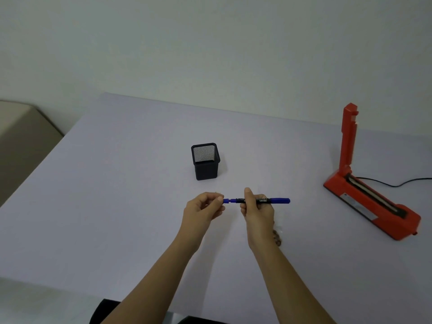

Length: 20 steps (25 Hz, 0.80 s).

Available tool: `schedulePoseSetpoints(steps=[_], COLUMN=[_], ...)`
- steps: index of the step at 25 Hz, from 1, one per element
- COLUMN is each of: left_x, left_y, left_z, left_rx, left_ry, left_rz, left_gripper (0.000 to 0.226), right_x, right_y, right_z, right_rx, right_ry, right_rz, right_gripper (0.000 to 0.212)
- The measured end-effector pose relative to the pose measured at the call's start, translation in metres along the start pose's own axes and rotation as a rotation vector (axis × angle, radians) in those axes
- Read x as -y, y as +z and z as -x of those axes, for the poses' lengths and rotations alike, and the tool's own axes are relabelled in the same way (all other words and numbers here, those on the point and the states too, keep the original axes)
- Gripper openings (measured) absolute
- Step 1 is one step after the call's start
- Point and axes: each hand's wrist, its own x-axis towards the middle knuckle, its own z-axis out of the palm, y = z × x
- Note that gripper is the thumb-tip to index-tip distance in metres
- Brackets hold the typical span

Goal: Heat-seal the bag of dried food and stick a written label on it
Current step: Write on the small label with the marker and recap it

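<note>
Head view: marker (pixel 261 200) held level above the table (pixel 117 183) at centre of the frame, between both hands.
Left hand (pixel 203 208): thumb and fingertips pinch the cap (pixel 226 201) at the marker's left end; a thin neck shows between cap and barrel (pixel 237 200), so the cap looks partly drawn off.
Right hand (pixel 256 209): fingers curled round the black barrel near its middle; second blue cap (pixel 282 200) juts free to the right.
Marker handling: judged light, stiff and smooth, so likely to slip in a loose grip. Hold the barrel firmly and pull the cap straight along the axis.
Brownish patch (pixel 277 237): beside the right wrist, mostly hidden; whether it is the bag of dried food cannot be told.
Heat sealer (pixel 364 202): red, right of the frame, arm raised upright, cord (pixel 392 183) trailing to the right edge.
Pen holder (pixel 205 161): black mesh, upright, just above the hands.
</note>
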Motion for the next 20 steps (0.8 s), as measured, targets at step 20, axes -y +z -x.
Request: schedulePoseSetpoints(steps=[20], left_x=[-0.009], left_y=[-0.01], left_z=[-0.027], left_rx=[-0.161], left_ry=[0.008], left_rz=[-0.23], left_gripper=[0.025], right_x=[0.012], right_y=[0.023], right_z=[-0.026], right_rx=[0.138], right_ry=[0.073], right_rz=[-0.044], right_gripper=[0.023])
